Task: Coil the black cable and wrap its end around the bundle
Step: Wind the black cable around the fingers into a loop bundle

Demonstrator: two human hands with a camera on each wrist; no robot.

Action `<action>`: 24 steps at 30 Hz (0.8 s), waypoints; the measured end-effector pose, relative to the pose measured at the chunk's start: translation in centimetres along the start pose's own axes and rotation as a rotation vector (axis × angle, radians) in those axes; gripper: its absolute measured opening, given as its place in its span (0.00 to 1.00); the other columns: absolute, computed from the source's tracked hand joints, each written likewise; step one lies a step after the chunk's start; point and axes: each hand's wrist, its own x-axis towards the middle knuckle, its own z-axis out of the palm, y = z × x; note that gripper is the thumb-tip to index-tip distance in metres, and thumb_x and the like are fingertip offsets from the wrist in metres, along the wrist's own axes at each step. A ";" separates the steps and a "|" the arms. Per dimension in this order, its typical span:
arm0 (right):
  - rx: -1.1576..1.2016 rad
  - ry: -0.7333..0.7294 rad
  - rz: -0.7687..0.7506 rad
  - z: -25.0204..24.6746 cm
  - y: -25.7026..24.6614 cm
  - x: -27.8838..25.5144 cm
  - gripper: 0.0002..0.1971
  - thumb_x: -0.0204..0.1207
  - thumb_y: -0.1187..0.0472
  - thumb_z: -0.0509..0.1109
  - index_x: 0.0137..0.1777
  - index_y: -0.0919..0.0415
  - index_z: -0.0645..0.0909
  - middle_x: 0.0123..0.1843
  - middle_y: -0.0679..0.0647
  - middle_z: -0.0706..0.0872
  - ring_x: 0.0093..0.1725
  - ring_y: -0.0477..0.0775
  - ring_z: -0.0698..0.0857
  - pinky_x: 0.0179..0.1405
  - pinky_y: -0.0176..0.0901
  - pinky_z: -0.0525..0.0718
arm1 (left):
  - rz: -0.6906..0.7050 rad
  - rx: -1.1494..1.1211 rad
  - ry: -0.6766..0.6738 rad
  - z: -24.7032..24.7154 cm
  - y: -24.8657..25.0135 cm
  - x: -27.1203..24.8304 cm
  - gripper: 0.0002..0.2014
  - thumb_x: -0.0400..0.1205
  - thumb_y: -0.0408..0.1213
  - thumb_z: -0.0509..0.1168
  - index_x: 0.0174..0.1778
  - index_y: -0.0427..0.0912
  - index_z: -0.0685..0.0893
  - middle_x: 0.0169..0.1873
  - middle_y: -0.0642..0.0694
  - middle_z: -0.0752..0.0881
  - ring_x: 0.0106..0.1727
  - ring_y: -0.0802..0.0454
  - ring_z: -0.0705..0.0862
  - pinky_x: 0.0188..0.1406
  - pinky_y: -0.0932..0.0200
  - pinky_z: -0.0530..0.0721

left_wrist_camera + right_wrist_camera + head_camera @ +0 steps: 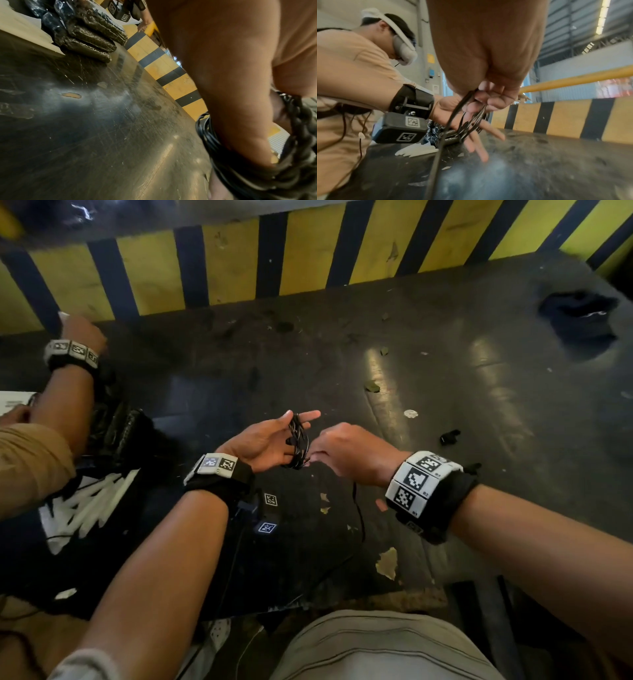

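My left hand (270, 438) lies palm up over the dark table (445, 378), fingers straight and spread. Several loops of the black cable (298, 441) are wound around its fingers. My right hand (337, 446) sits just right of the coil and pinches the cable at the coil's lower end. From that pinch the loose tail (359, 515) hangs toward me. The right wrist view shows the loops (471, 124) across the straight left fingers (481, 142), with my right fingers (488, 100) curled on the strand. In the left wrist view the coil (205, 136) circles the fingers.
Another person's arm (65, 385) reaches in at the far left. Beside it lie black wrapped packs (120, 426) and white sticks (89, 508). A black lump (579, 316) sits at the back right, a small black piece (450, 436) nearer. A yellow-and-black striped barrier (239, 268) borders the table's far edge.
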 end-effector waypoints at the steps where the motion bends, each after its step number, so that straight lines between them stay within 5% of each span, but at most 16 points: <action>1: -0.056 0.015 -0.022 -0.6 -0.2 0.1 0.12 0.88 0.60 0.64 0.49 0.57 0.89 0.49 0.50 0.87 0.49 0.57 0.90 0.52 0.58 0.89 | -0.015 0.019 0.007 0.0 -0.1 0.0 0.28 0.86 0.55 0.59 0.82 0.49 0.75 0.82 0.37 0.71 0.75 0.33 0.78 0.73 0.31 0.77; 3: -0.135 0.038 -0.071 -1.7 -0.6 0.3 0.12 0.88 0.60 0.63 0.48 0.59 0.88 0.49 0.51 0.86 0.50 0.59 0.89 0.51 0.57 0.89 | -0.037 0.053 0.032 0.0 -0.3 -0.2 0.29 0.85 0.56 0.62 0.81 0.47 0.76 0.77 0.34 0.77 0.74 0.29 0.78 0.75 0.30 0.75; 7: -0.187 0.092 -0.094 -4.0 -0.6 1.3 0.12 0.88 0.59 0.64 0.55 0.59 0.89 0.54 0.55 0.90 0.52 0.57 0.91 0.53 0.54 0.91 | -0.124 0.074 -0.028 -0.1 -0.6 -0.8 0.39 0.71 0.59 0.79 0.77 0.48 0.81 0.82 0.36 0.71 0.73 0.23 0.79 0.70 0.31 0.80; 9: -0.184 0.136 -0.087 -5.3 -0.5 2.1 0.11 0.87 0.60 0.66 0.58 0.56 0.90 0.58 0.56 0.91 0.55 0.58 0.92 0.55 0.56 0.91 | -0.150 0.072 -0.108 -0.1 -0.9 -1.2 0.35 0.73 0.61 0.77 0.76 0.53 0.83 0.84 0.44 0.68 0.74 0.23 0.78 0.71 0.32 0.80; 14: -0.111 0.153 -0.036 -7.4 -0.1 3.9 0.10 0.84 0.60 0.69 0.57 0.53 0.93 0.60 0.54 0.92 0.58 0.58 0.91 0.60 0.56 0.90 | -0.168 0.067 -0.194 -0.1 -1.6 -1.7 0.27 0.89 0.55 0.53 0.83 0.53 0.74 0.89 0.46 0.58 0.77 0.23 0.75 0.78 0.27 0.70; 24: -0.144 0.202 -0.115 -7.1 1.3 4.9 0.11 0.84 0.52 0.69 0.59 0.49 0.92 0.56 0.49 0.95 0.55 0.56 0.92 0.56 0.56 0.89 | 0.028 -0.019 -0.357 1.1 0.4 -3.7 0.29 0.87 0.52 0.59 0.84 0.43 0.69 0.89 0.42 0.59 0.79 0.14 0.67 0.78 0.22 0.66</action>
